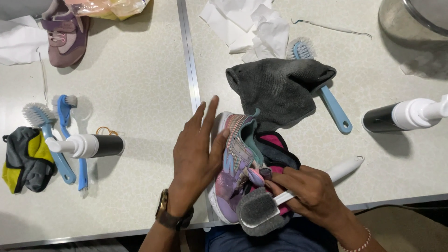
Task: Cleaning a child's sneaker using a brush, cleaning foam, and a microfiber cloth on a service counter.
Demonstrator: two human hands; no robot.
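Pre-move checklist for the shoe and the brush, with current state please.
1. Left hand steadies the shoe: ok, palm flat on its side.
2. Right hand grips the white-handled brush: ok.
3. Brush head on the shoe: ok, at the end nearest the camera.
4. Shoe supported: cannot tell, it lies at the table edge.
5. Grey cloth within reach: ok, just beyond the shoe.
6. Pump bottle upright: not ok, lying on its side.

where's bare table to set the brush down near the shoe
Bare table lies between the purple shoe and the metal seam, and right of the blue brush below the pump bottle. It is crowded around the grey cloth and tissues.
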